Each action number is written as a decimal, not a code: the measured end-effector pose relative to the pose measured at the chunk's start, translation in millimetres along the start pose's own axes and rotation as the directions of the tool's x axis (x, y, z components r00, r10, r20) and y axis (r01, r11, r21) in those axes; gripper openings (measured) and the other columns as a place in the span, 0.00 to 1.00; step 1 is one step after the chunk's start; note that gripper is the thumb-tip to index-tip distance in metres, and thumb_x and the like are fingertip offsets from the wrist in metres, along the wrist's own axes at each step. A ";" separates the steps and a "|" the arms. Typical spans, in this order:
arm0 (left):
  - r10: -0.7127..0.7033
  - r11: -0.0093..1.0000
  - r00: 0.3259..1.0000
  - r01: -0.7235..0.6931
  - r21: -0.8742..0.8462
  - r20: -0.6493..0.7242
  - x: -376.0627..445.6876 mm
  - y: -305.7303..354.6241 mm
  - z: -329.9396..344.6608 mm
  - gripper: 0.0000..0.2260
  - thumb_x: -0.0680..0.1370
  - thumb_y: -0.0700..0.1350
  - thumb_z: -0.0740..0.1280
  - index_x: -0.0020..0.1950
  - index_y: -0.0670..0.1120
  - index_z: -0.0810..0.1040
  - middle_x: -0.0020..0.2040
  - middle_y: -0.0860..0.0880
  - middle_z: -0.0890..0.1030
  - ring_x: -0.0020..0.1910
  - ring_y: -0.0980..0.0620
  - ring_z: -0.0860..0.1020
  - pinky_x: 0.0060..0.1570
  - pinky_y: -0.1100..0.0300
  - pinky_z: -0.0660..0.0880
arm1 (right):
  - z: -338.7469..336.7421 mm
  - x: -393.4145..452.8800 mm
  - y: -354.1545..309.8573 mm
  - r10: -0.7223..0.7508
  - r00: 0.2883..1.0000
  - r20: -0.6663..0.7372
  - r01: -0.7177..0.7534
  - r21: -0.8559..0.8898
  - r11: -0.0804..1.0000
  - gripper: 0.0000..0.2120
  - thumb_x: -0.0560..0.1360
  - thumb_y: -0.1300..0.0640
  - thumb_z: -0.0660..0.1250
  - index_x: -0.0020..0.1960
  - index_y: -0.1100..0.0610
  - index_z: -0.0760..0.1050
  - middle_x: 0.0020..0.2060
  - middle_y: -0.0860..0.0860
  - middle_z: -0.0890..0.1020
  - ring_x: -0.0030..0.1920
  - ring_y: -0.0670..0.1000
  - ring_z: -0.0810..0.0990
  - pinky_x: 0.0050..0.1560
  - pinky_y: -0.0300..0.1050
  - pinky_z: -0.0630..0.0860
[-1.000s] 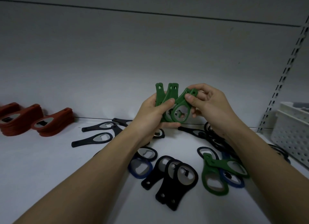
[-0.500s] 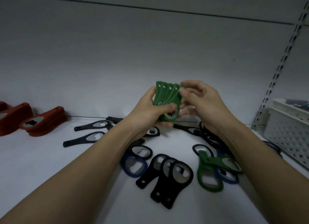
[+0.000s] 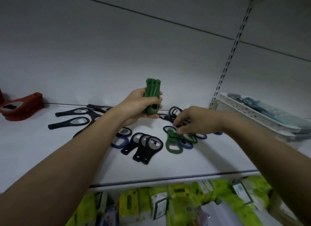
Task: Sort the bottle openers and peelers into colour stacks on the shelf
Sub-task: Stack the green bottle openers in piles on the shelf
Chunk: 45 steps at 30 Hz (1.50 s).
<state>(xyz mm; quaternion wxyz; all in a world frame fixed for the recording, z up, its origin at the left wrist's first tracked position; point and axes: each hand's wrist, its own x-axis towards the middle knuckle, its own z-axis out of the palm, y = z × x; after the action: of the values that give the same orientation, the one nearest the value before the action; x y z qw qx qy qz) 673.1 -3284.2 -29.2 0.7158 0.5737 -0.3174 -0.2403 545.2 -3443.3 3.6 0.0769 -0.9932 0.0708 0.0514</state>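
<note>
White shelf, head view, left to right.

Far left, near the back wall: stack of red plastic bottle openers, partly cut off by the frame's left edge.

Left of centre, toward the back edge: long-handled black openers lying flat, handles pointing left; one is partly hidden by the left forearm.

Centre: left hand raised above the shelf, fingers and thumb curled round a bundle of green plastic bottle openers. Bundle upright, long axis vertical, handle ends up, ring heads down and mostly covered by the fingers; count unclear.

Below it, flat on the shelf: three overlapping black openers, handles toward the front edge; a blue-rimmed opener half under the forearm.

Right of centre: right hand low over the pile, fingertips bent down at the handle of loose green openers, ring heads toward the front edge. Motion blur; whether it pinches one cannot be told.

Far right: white perforated plastic basket, contents blurred.
</note>
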 end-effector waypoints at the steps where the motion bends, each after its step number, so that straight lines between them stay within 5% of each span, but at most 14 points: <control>1: -0.010 1.000 1.000 0.010 -0.010 0.013 -1.7 0.2 0.9 0.10 0.77 0.36 0.70 0.57 0.44 0.76 0.51 0.45 0.82 0.48 0.48 0.84 0.33 0.60 0.79 | 3.8 0.1 -1.9 0.004 1.000 -0.010 -0.004 0.010 1.000 0.14 0.76 0.49 0.70 0.60 0.50 0.80 0.53 0.45 0.80 0.53 0.47 0.78 0.57 0.43 0.74; 6: 0.000 1.000 0.997 0.000 -0.001 0.079 -8.2 1.4 5.0 0.09 0.79 0.46 0.69 0.57 0.45 0.75 0.49 0.46 0.84 0.45 0.44 0.85 0.27 0.61 0.76 | 22.6 6.2 -5.4 -0.002 0.998 -0.070 0.000 -0.027 1.000 0.08 0.73 0.52 0.74 0.52 0.49 0.80 0.41 0.41 0.77 0.40 0.41 0.75 0.40 0.36 0.71; 9: 0.008 0.999 0.997 -0.010 0.036 0.073 -6.0 -0.6 8.3 0.12 0.79 0.50 0.68 0.57 0.44 0.76 0.50 0.46 0.84 0.43 0.46 0.85 0.28 0.61 0.76 | 14.7 4.4 -5.9 0.033 0.976 -0.215 0.007 0.183 0.983 0.05 0.74 0.56 0.74 0.48 0.54 0.80 0.40 0.46 0.81 0.38 0.43 0.78 0.39 0.36 0.74; 14: -0.007 1.000 0.995 0.004 0.025 0.103 -2.6 -4.7 14.2 0.14 0.81 0.52 0.65 0.59 0.43 0.73 0.53 0.42 0.83 0.44 0.45 0.85 0.32 0.57 0.80 | -15.9 -7.2 -13.0 0.275 0.895 -0.352 0.109 0.769 0.630 0.09 0.76 0.59 0.72 0.51 0.65 0.79 0.41 0.58 0.82 0.36 0.52 0.82 0.42 0.40 0.82; 20: -0.015 1.000 0.958 0.014 0.006 0.285 -7.5 -5.5 27.2 0.20 0.75 0.60 0.64 0.60 0.49 0.75 0.52 0.42 0.84 0.48 0.41 0.85 0.35 0.56 0.80 | -15.0 2.6 -30.5 0.333 0.903 -0.271 0.099 0.886 0.453 0.12 0.77 0.60 0.69 0.55 0.68 0.77 0.43 0.60 0.83 0.36 0.53 0.82 0.42 0.43 0.84; 24: -0.020 1.000 0.962 0.023 -0.007 0.272 -5.9 -9.5 19.9 0.14 0.78 0.47 0.70 0.61 0.46 0.74 0.50 0.44 0.84 0.46 0.44 0.84 0.32 0.59 0.79 | -6.0 7.2 -35.9 0.408 0.868 -0.282 0.114 0.914 0.390 0.12 0.79 0.59 0.68 0.58 0.66 0.74 0.49 0.60 0.81 0.41 0.56 0.83 0.49 0.49 0.84; 27: -0.025 1.000 0.981 0.026 0.001 0.195 -0.8 -11.7 10.5 0.14 0.77 0.42 0.71 0.61 0.44 0.74 0.49 0.45 0.84 0.45 0.46 0.84 0.33 0.56 0.80 | -2.5 7.4 -33.3 0.443 0.863 -0.244 -0.021 0.857 0.514 0.09 0.81 0.58 0.64 0.54 0.65 0.75 0.45 0.58 0.81 0.34 0.53 0.81 0.42 0.46 0.84; 32: 0.002 0.997 0.992 0.007 -0.072 0.129 5.3 -11.8 -5.8 0.16 0.75 0.38 0.73 0.61 0.48 0.76 0.53 0.45 0.80 0.51 0.47 0.81 0.44 0.52 0.81 | 23.0 17.4 -35.8 0.407 0.905 -0.123 -0.337 0.376 0.863 0.12 0.78 0.53 0.68 0.47 0.64 0.78 0.35 0.55 0.83 0.29 0.51 0.81 0.36 0.45 0.82; 36: 0.016 0.971 0.990 0.019 -0.237 0.143 6.8 -7.0 -12.9 0.14 0.75 0.35 0.71 0.60 0.47 0.78 0.52 0.45 0.78 0.53 0.48 0.79 0.51 0.52 0.81 | 42.1 31.3 -43.4 0.329 0.911 -0.248 -0.340 -0.004 0.940 0.18 0.72 0.48 0.74 0.34 0.57 0.68 0.31 0.51 0.73 0.33 0.51 0.73 0.27 0.42 0.64; 39: 0.004 0.964 0.989 0.035 -0.262 0.145 4.3 -1.5 -9.6 0.13 0.76 0.39 0.71 0.60 0.43 0.78 0.54 0.43 0.79 0.52 0.45 0.82 0.50 0.52 0.82 | 34.0 36.0 -46.0 0.335 0.919 -0.206 -0.335 0.036 0.942 0.14 0.71 0.52 0.74 0.36 0.59 0.72 0.33 0.53 0.77 0.36 0.53 0.75 0.31 0.43 0.70; 42: -0.006 0.976 0.989 0.037 -0.212 0.145 3.3 2.3 -2.3 0.20 0.72 0.51 0.71 0.61 0.43 0.78 0.52 0.42 0.82 0.45 0.44 0.84 0.43 0.55 0.82 | 10.4 28.3 -45.3 0.361 0.909 -0.210 -0.284 0.324 0.903 0.10 0.72 0.56 0.73 0.45 0.63 0.81 0.36 0.57 0.83 0.33 0.51 0.79 0.39 0.49 0.79; 45: 0.008 0.984 0.993 0.013 -0.176 0.116 6.3 2.6 -1.1 0.18 0.77 0.53 0.68 0.61 0.44 0.78 0.52 0.42 0.84 0.42 0.44 0.84 0.40 0.56 0.81 | -13.5 9.5 -40.8 0.368 0.881 -0.296 -0.208 0.455 0.866 0.08 0.75 0.56 0.72 0.44 0.61 0.82 0.32 0.55 0.83 0.30 0.49 0.79 0.37 0.44 0.80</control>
<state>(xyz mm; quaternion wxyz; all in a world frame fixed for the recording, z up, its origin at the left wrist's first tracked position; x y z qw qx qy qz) 678.1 -3287.4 -25.7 0.7436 0.4936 -0.3354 -0.3015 561.9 -3406.7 21.8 0.2597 -0.9234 0.2435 -0.1432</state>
